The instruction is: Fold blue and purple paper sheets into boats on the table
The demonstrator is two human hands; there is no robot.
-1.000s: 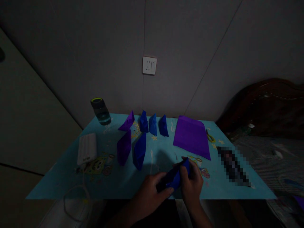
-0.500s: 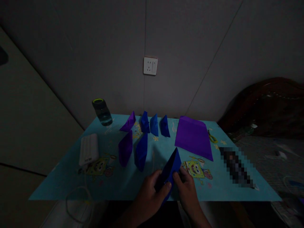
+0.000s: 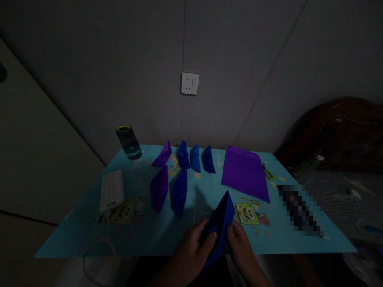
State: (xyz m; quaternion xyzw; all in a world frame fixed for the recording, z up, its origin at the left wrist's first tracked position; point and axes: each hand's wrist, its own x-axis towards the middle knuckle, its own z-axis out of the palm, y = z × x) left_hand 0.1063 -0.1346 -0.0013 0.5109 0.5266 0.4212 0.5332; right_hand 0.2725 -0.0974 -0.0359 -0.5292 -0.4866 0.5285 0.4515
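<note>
Between my hands, over the table's front edge, is a dark blue paper boat point(image 3: 223, 219), tilted with its pointed end up and away. My left hand point(image 3: 196, 247) grips its left side, thumb on the inner fold and fingers behind. My right hand point(image 3: 239, 241) pinches the right side with thumb and fingers. Beyond them on the table stand a larger blue paper boat point(image 3: 179, 193) and a purple paper boat point(image 3: 159, 189). Behind these is a row with a small purple boat point(image 3: 163, 154) and several blue boats point(image 3: 195, 158).
Purple paper sheets point(image 3: 245, 173) lie at the right, with green-handled scissors point(image 3: 268, 173) beside them. A white power bank point(image 3: 112, 190) with a cable and a water bottle point(image 3: 129, 142) stand on the left. The blue patterned table point(image 3: 167, 235) meets a wall with a socket point(image 3: 190, 83).
The held blue boat has shifted slightly right and down, and its sides look differently angled. My right hand has slid lower along its side. The left hand keeps its grip.
</note>
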